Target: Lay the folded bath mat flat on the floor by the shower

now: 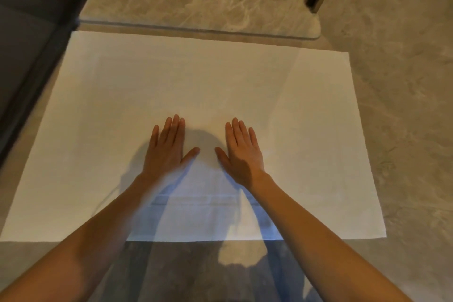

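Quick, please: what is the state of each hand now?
Left hand: open, palm flat on the bath mat, holding nothing.
Right hand: open, flat on it, holding nothing.

Bath mat [196, 86]: white, plain, rectangular, fully unfolded, spread flat on grey marbled floor. Long sides running 9 to 3 o'clock. Far long edge just beside the raised stone threshold at 12 o'clock; far left corner touching or just short of the dark frame at 10 o'clock, cannot tell which. Near edge straight, at 6 o'clock. Surface smooth, faint fold lines and a woven border band visible near 6 o'clock. Blue-tinted shadow over the near middle.
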`<state>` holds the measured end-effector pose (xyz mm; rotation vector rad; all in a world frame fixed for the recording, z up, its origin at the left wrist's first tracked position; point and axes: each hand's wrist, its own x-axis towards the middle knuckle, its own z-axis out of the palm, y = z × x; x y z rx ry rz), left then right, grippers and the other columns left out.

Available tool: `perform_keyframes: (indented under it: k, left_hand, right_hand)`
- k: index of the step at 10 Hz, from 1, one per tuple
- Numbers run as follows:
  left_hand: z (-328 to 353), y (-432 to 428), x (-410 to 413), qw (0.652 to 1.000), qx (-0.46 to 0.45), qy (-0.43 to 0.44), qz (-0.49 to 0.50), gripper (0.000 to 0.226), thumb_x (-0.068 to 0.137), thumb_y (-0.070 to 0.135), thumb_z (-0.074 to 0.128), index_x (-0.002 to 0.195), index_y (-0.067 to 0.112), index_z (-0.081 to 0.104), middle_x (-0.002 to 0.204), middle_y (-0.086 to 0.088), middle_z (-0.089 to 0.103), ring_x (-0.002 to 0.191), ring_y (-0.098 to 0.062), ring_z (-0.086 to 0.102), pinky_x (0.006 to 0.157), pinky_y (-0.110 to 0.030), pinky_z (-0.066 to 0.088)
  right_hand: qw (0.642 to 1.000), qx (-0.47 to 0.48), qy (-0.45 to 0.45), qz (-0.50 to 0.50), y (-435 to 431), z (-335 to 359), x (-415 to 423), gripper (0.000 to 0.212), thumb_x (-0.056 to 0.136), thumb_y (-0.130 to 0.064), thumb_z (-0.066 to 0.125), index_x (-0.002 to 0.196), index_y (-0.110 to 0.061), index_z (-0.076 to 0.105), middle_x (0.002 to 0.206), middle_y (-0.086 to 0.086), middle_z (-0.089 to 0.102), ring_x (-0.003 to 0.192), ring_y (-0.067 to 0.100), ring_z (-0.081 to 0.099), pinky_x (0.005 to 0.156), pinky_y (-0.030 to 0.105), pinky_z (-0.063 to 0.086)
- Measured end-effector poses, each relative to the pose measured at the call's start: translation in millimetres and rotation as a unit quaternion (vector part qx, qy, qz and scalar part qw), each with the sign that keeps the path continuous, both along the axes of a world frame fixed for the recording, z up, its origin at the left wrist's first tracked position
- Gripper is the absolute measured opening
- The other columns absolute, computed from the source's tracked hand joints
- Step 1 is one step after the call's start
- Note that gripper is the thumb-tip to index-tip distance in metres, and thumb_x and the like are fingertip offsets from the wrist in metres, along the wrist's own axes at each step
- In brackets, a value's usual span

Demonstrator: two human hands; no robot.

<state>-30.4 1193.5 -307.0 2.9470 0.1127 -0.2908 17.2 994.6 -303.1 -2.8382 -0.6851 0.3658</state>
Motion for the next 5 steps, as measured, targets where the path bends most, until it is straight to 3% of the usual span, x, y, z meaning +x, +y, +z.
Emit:
perform_keyframes:
  k: [1,2,3,5]
  left_hand:
    - [-2.0,-0.8,-0.2,1.0,0.002,0.001,-0.002,0.09,0.083,0.066,0.008,0.151,0.006,0.008,0.16,-0.011,0.006,0.147,-0.024,0.004,0.118,-0.042,0.0]
    - [-1.5,4.8,-0.1,1.0,-0.002,0.016,-0.027,0.082,0.093,0.061,0.027,0.15,0.006,0.007,0.16,-0.011,0.005,0.147,-0.024,0.003,0.117,-0.042,0.0]
    - [16.9,14.8,0.3,0.997,0.007,0.045,-0.066,0.08,0.094,0.056,0.034,0.15,0.005,0.008,0.159,-0.013,0.006,0.147,-0.025,0.004,0.117,-0.043,0.001]
    - [129.7,16.8,-12.7,0.997,0.038,0.025,-0.069,0.076,0.095,0.055,0.033,0.149,0.004,0.014,0.158,-0.014,0.013,0.146,-0.026,0.012,0.118,-0.041,0.002]
  right_hand:
    - [1.0,-0.02,0.006,-0.006,0.0,-1.2,1.4,0.068,0.097,-0.047,0.028,0.149,-0.007,0.009,0.158,0.014,0.004,0.146,0.025,0.0,0.116,0.037,-0.008]
    - [0.999,-0.038,0.009,-0.001,2.4,1.0,-0.4,0.068,0.097,-0.048,0.027,0.149,-0.007,0.007,0.158,0.014,0.003,0.146,0.026,-0.001,0.116,0.038,-0.008]
    - [0.998,-0.053,0.041,-0.01,4.4,17.1,2.1,0.068,0.098,-0.048,0.025,0.149,-0.008,0.005,0.159,0.014,0.002,0.146,0.026,-0.001,0.117,0.04,-0.003]
    - [0.997,-0.029,0.077,-0.01,6.4,124.3,-1.5,0.067,0.098,-0.047,0.025,0.149,-0.009,0.003,0.159,0.013,0.0,0.146,0.025,-0.001,0.118,0.04,-0.001]
